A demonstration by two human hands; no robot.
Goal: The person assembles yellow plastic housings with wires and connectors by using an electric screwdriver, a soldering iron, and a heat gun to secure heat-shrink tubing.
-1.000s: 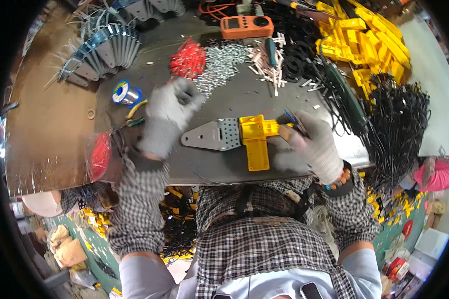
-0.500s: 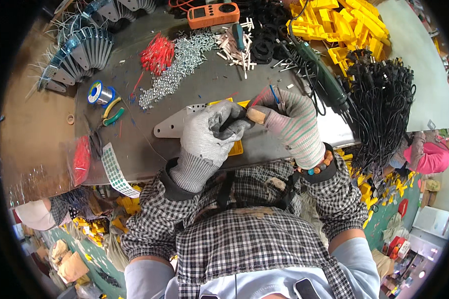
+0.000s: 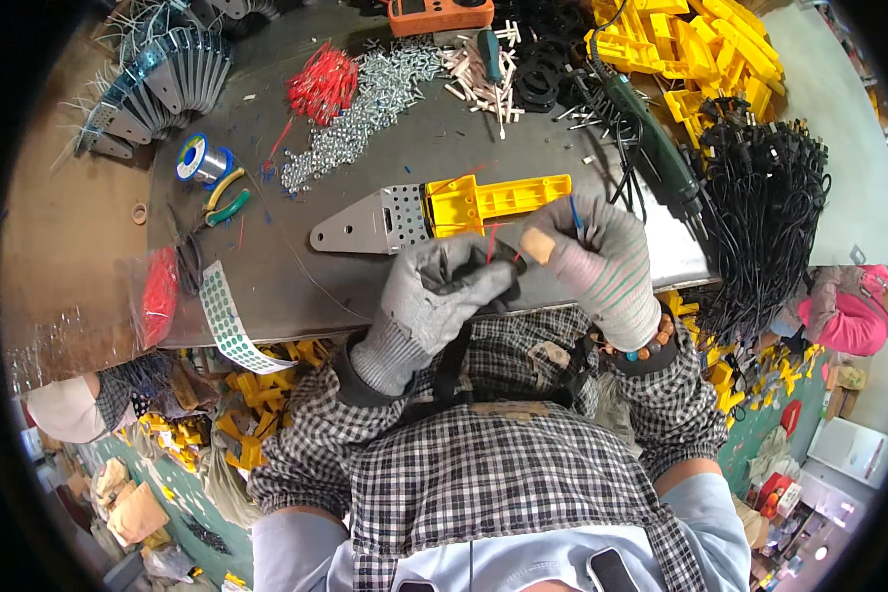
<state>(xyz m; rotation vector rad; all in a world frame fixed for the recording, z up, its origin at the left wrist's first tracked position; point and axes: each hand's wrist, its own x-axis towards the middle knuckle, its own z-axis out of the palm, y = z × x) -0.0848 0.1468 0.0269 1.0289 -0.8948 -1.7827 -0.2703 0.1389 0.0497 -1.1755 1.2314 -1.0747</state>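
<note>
My left hand (image 3: 442, 288), in a grey glove, pinches a thin red wire (image 3: 492, 240) near the table's front edge. To its right, my right hand (image 3: 602, 259), in a striped glove with a tan patch on the thumb, is closed. A slim blue piece (image 3: 574, 211) sticks up between its fingers; its lower part is hidden. Just beyond both hands lies a yellow plastic handle housing (image 3: 452, 205), joined to a grey perforated metal plate (image 3: 350, 229) that points left.
Screws and nuts (image 3: 365, 109), red wires (image 3: 323, 83) and white sticks (image 3: 483, 69) lie in piles beyond. A green power tool (image 3: 651, 143), black cords (image 3: 760, 197) and yellow housings (image 3: 691, 44) crowd the right. Solder (image 3: 203, 161) and pliers (image 3: 229, 207) lie left.
Both hands have drawn nearer to me and a little apart, the right one also moving rightward. The yellow housing, partly covered by them before, now shows in full.
</note>
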